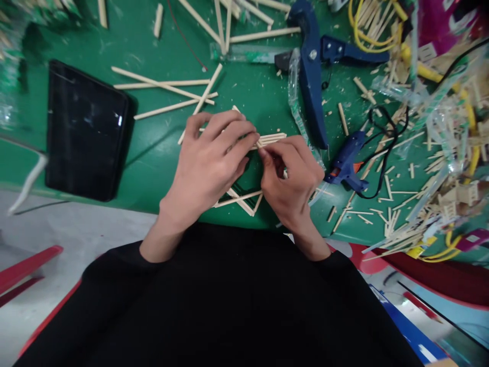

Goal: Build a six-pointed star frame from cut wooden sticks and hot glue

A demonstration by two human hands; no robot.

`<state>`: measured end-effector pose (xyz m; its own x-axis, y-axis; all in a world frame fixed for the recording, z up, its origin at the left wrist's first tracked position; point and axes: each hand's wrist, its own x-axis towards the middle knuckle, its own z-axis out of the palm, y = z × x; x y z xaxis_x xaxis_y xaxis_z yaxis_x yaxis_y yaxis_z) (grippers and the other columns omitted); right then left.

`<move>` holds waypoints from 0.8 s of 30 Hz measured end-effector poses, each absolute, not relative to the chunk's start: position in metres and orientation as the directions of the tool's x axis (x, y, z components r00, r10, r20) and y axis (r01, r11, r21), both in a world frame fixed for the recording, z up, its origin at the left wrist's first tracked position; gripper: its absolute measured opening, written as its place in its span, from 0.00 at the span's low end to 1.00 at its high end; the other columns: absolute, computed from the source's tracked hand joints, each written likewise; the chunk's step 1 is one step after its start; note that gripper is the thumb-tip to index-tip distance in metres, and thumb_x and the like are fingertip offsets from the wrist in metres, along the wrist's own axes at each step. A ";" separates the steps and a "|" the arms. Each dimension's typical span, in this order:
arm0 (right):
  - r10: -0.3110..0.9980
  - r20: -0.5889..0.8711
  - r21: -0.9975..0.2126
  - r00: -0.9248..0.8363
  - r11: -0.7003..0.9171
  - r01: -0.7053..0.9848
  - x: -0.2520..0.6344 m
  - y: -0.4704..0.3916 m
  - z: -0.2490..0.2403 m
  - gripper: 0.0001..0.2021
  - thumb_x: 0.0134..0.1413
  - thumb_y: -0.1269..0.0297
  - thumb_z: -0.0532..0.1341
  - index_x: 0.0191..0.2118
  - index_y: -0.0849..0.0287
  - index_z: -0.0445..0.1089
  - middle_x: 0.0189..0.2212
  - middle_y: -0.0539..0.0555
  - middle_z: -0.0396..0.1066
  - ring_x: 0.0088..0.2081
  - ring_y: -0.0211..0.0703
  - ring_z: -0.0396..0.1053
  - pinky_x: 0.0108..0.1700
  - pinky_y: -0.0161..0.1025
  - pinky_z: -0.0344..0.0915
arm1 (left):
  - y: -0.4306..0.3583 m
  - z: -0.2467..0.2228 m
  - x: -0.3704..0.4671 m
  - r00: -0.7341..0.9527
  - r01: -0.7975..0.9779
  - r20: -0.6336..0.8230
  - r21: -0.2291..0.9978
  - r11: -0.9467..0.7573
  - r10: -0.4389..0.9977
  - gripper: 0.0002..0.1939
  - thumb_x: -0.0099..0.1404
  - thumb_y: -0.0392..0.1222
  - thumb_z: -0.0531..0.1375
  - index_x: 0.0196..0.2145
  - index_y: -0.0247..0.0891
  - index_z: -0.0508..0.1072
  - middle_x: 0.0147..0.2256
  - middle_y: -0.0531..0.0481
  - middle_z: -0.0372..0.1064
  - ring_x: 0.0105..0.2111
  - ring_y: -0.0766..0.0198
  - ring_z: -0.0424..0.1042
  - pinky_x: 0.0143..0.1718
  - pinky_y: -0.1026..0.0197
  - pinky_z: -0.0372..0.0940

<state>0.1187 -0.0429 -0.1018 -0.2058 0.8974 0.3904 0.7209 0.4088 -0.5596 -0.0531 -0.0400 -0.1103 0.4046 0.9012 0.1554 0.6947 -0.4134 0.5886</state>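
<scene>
One stick assembly [244, 198], one glue gun [348, 157]. Right hand [292, 176]: fingertips pinch the upper sticks [274, 138]. Left hand [214, 158]: fingers arched over assembly, grip indeterminable.

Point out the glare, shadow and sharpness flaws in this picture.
Head view: a small bright glint on the black tablet, with a soft shadow along its right side; head view: the black top is so dark that almost no fabric detail shows; head view: the plastic wrapping at far left looks blurred, and the wide lens seems to stretch the edges.
</scene>
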 end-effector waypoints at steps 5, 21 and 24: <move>0.923 0.334 -0.582 -0.190 0.361 0.728 0.119 -0.043 -0.104 0.08 0.65 0.72 0.58 0.34 0.55 0.66 0.30 0.49 0.72 0.33 0.36 0.72 0.33 0.36 0.68 | -0.041 -0.107 -0.050 0.398 0.702 0.139 0.590 -0.399 0.907 0.18 0.72 0.37 0.53 0.57 0.53 0.68 0.55 0.51 0.71 0.61 0.51 0.68 0.62 0.38 0.64; 0.926 0.376 -0.708 -0.011 0.295 0.641 0.136 -0.035 -0.094 0.09 0.69 0.62 0.56 0.36 0.53 0.70 0.30 0.51 0.72 0.29 0.37 0.70 0.32 0.40 0.69 | -0.034 -0.110 -0.058 0.492 0.681 0.202 0.516 -0.519 0.847 0.18 0.71 0.44 0.60 0.57 0.42 0.66 0.55 0.44 0.72 0.59 0.46 0.68 0.55 0.40 0.65; 0.958 0.264 -0.696 -0.109 0.267 0.666 0.133 -0.040 -0.087 0.12 0.71 0.59 0.53 0.37 0.53 0.70 0.30 0.52 0.72 0.33 0.40 0.72 0.34 0.41 0.72 | -0.033 -0.102 -0.056 0.433 0.640 0.292 0.567 -0.520 0.852 0.13 0.73 0.47 0.58 0.53 0.44 0.70 0.50 0.48 0.75 0.55 0.50 0.72 0.53 0.43 0.66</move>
<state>0.1329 -0.0403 -0.0872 -0.1089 0.9584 0.2639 0.6662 0.2674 -0.6961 -0.0557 -0.0327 -0.1025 0.4334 0.8524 0.2923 0.6395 -0.5195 0.5667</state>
